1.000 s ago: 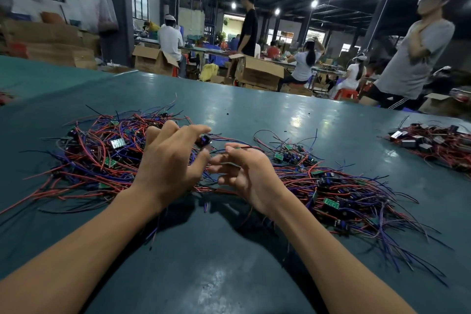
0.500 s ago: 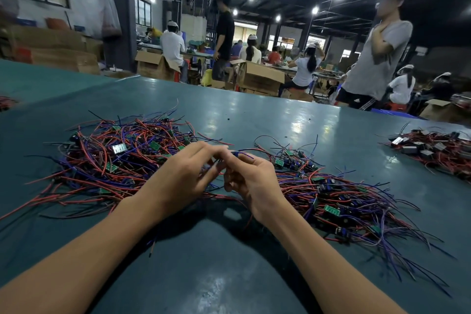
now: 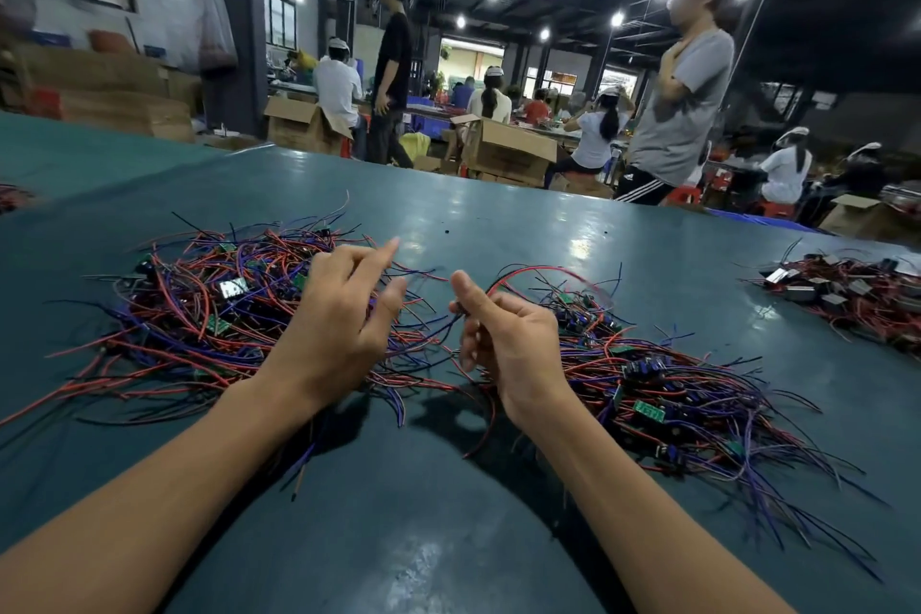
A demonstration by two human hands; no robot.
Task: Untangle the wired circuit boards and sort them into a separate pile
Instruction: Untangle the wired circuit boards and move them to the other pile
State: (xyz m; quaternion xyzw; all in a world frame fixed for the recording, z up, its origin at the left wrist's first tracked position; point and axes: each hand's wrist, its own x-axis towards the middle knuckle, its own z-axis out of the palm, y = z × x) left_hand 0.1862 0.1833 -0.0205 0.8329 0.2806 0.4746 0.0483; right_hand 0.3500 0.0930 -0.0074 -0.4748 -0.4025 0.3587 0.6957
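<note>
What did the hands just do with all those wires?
The hands, pinched together a moment ago, pulled apart. The left hand let go and opened over the left tangle of red and purple wires; the right hand drew rightward, its fingers pinching a thin red wire that arcs over the right tangle. Both tangles and the teal table stayed put.

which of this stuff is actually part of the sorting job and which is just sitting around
In the job: left hand, open over the left wired-board pile; right hand pinching a red wire; right wired-board pile.
Just lying about: far-right heap of silver-capped wired parts; cardboard boxes behind the table.
</note>
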